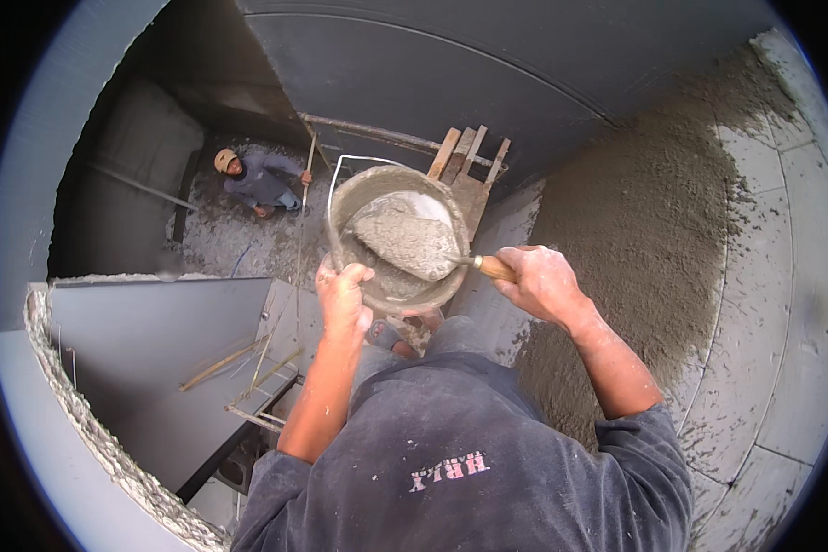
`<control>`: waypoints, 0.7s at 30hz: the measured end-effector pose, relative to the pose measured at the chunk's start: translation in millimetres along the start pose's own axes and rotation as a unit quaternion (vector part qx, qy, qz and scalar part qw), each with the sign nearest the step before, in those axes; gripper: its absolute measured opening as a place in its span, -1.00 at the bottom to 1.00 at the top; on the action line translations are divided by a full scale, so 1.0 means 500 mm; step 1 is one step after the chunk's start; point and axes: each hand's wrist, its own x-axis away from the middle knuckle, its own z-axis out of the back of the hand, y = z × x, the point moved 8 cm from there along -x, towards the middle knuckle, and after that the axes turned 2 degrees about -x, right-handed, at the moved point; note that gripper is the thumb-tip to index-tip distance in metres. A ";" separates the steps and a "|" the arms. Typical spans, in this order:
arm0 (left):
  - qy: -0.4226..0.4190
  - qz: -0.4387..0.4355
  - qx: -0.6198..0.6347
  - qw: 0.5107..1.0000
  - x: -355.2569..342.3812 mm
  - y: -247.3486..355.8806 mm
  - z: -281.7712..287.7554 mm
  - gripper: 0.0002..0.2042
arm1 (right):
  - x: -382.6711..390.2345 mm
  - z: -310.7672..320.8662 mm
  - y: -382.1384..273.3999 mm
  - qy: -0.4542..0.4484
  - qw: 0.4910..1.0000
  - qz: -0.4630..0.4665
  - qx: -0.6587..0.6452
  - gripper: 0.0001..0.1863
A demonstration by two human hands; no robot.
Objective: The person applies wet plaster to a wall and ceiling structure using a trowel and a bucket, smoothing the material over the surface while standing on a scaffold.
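My left hand (342, 293) grips the near left rim of a round bucket (350, 198) smeared with grey mortar. A thin wire handle (331, 184) stands up at the bucket's far left side. In my right hand (545, 281) is the wooden grip of a trowel (495, 268), my fingers wrapped round it. The trowel's blade reaches into the bucket and bears a heap of wet mortar (405, 237). More mortar lies in the bucket beneath it. To my right, rough wet mortar (626, 239) coats part of the block wall (754, 322).
Far below on the left, another person (265, 179) in a cap holds a long pole (306, 175). Wooden planks (460, 161) and a metal rail (373, 129) lie beyond the bucket. A broken wall edge (92, 432) curves along the left, near a scaffold frame (262, 396).
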 end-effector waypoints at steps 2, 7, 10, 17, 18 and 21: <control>0.023 -0.014 0.013 1.000 0.021 0.044 -0.016 -0.60 | -0.005 0.017 -0.008 0.024 0.999 0.036 -0.032 -0.75; 0.011 -0.028 0.006 1.000 0.011 0.074 0.041 -0.48 | -0.059 0.051 0.001 0.018 0.960 0.111 -0.257 -0.62; 0.036 -0.046 -0.016 0.998 0.010 0.087 0.064 -0.46 | -0.075 0.051 0.077 0.028 0.911 0.113 -0.397 -0.67; 0.102 -0.023 -0.061 0.993 0.013 0.077 0.142 -0.37 | 0.062 0.148 0.693 0.251 0.757 -0.236 -0.556 -0.82; 0.092 -0.027 -0.062 0.993 0.010 0.073 0.150 -0.40 | 0.163 0.217 0.792 0.359 0.737 -0.324 -0.472 -0.81; 0.098 -0.028 -0.040 0.994 0.005 0.047 0.146 -0.44 | 0.374 0.431 0.794 0.467 0.752 -0.345 -0.313 -0.71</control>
